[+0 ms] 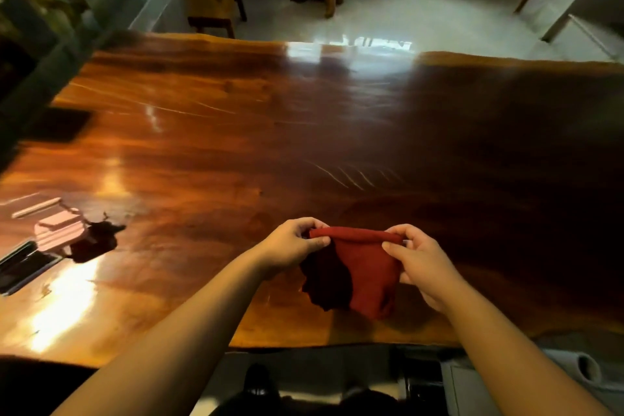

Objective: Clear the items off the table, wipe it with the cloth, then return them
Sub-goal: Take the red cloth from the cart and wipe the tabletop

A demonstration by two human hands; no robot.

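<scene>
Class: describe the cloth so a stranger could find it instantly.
Start at the big glossy wooden table and go to its near edge. There the left hand and right hand pinch a cloth's top corners. It is the only red, soft thing.

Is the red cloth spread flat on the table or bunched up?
Bunched, held up: both hands pinch the red cloth's rolled top edge, the rest hanging.

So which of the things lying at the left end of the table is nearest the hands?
The dark object beside the pink stacked piece. It lies closest to the left hand; the pale stick and black flat item lie further left.
</scene>
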